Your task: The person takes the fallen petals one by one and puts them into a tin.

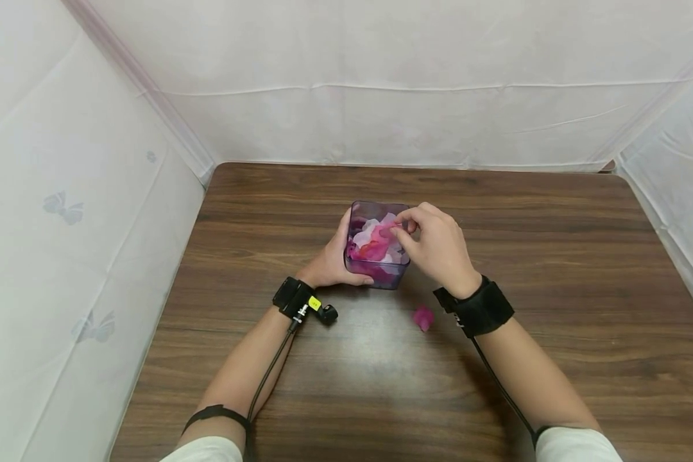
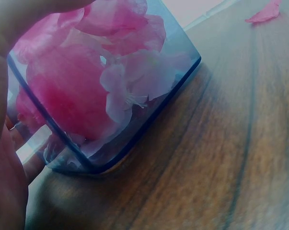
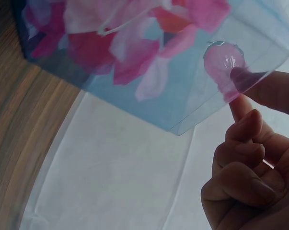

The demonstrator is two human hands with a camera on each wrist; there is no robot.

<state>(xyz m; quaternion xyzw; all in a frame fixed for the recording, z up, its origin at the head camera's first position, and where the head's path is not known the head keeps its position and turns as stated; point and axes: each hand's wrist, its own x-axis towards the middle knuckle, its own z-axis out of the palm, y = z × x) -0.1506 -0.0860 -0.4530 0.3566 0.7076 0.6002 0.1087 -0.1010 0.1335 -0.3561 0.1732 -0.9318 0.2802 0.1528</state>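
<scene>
My left hand (image 1: 330, 262) grips a see-through, purple-tinted plastic box (image 1: 389, 282) from its left side, with the thumb along the near wall. The box is tilted, its opening facing up toward me. Inside lies a heap of pink, white and reddish artificial petals (image 1: 372, 249); the left wrist view shows them pressed against the clear wall. At the right side of the opening is my right hand (image 1: 443, 247). Its thumb and index finger pinch a pink petal (image 3: 221, 62), seen through the wall in the right wrist view. The other right fingers are curled.
A single magenta petal (image 1: 423, 317) lies on the brown wood-grain table (image 1: 554, 256), nearer to me than the box and left of my right wrist strap. White sheeting (image 1: 381, 128) hangs behind the table and along both sides. Cables run down both forearms.
</scene>
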